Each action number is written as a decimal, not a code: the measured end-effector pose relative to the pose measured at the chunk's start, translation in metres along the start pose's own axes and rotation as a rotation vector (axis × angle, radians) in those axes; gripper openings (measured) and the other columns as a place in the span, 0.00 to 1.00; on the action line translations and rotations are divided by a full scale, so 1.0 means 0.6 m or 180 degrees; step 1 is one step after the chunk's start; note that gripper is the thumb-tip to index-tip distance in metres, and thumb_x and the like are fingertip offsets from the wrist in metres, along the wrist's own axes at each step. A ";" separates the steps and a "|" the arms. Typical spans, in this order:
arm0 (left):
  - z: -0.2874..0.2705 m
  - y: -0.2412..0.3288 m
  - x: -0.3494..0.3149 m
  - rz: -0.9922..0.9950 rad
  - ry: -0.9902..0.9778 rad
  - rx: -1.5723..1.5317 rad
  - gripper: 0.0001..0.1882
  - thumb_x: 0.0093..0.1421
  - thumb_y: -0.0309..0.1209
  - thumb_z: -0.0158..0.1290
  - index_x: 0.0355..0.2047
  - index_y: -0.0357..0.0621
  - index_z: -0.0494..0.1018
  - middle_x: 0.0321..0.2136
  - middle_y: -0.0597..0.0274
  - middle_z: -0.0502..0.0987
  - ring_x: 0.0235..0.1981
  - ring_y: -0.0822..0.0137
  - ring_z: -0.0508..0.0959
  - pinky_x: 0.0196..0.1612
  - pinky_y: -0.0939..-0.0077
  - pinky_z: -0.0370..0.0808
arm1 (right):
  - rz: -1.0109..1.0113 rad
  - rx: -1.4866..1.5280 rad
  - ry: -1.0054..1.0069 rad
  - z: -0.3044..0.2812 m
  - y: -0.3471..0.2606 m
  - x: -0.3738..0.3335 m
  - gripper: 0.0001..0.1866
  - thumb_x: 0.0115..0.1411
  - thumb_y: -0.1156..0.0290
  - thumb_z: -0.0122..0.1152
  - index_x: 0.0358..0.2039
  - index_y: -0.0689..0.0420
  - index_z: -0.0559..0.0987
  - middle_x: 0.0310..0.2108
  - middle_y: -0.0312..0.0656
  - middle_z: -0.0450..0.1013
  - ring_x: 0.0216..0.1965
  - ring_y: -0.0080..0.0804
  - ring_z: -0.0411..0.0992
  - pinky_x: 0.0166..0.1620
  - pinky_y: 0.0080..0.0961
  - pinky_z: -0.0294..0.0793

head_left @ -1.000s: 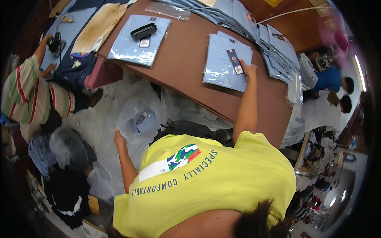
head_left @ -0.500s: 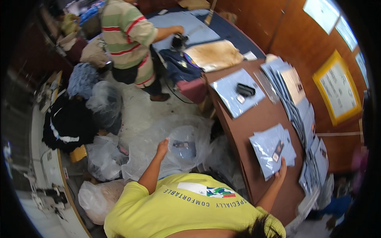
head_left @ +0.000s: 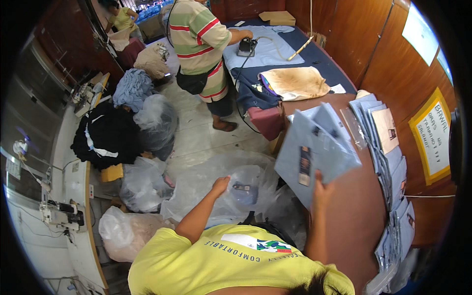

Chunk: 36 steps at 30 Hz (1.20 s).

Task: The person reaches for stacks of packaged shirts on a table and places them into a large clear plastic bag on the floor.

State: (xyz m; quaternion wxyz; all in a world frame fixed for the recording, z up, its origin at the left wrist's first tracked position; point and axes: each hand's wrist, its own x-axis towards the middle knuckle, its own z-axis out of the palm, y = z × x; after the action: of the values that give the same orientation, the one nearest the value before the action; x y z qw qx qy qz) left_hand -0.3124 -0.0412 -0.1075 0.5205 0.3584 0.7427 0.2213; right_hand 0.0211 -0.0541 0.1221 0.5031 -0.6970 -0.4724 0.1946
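My right hand (head_left: 322,189) is closed on several folded light-blue garments (head_left: 290,155) in clear sleeves, one with a dark label. They are raised, tilted and fanned, over the left edge of the brown table (head_left: 361,211). My left hand (head_left: 221,185) is closed on the edge of a large clear plastic bag (head_left: 196,169) that spreads open in front of me near the floor. Down in that bag lies another blue packed garment (head_left: 248,196) with a dark label. The raised packets hide whatever lies behind them on the table.
Stacks of packed blue garments (head_left: 393,172) line the table's right side. Beyond, a co-worker (head_left: 199,49) moves a black iron (head_left: 247,47) over blue cloth. Stuffed plastic bags (head_left: 145,184), a black cloth pile (head_left: 105,135) and sewing machines (head_left: 61,214) stand at left.
My right hand has lifted the packets off the table and brought them up and left, toward the bag. My left hand stays at the bag's edge. The view has shifted.
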 end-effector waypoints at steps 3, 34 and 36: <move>0.006 0.001 0.020 -0.0289 -0.0080 -0.0732 0.23 0.57 0.49 0.43 0.37 0.41 0.72 0.27 0.58 0.74 0.30 0.64 0.72 0.33 0.68 0.67 | -0.0394 0.0305 0.0007 0.178 0.090 -0.025 0.26 0.51 0.57 0.58 0.38 0.71 0.69 0.30 0.56 0.71 0.31 0.43 0.71 0.37 0.32 0.67; -0.032 0.028 -0.026 0.0369 -0.0201 -0.0239 0.21 0.60 0.38 0.39 0.48 0.35 0.65 0.46 0.56 0.68 0.47 0.67 0.67 0.49 0.77 0.61 | -0.0064 0.1290 -0.4294 0.212 0.168 0.050 0.24 0.52 0.56 0.56 0.43 0.61 0.71 0.39 0.44 0.71 0.42 0.30 0.68 0.46 0.25 0.64; -0.032 0.024 -0.011 0.0301 -0.0309 -0.0313 0.21 0.60 0.38 0.39 0.48 0.35 0.65 0.46 0.56 0.69 0.46 0.67 0.68 0.48 0.77 0.62 | 0.0791 0.2040 -0.3071 0.072 0.131 0.128 0.18 0.52 0.65 0.57 0.44 0.57 0.71 0.40 0.40 0.70 0.41 0.26 0.67 0.45 0.24 0.66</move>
State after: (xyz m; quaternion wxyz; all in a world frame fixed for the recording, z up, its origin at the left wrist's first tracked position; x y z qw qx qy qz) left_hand -0.3247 -0.0360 -0.0863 0.5618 0.3773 0.6871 0.2642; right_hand 0.0616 0.0301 0.0500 0.3903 -0.3932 -0.4803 0.6800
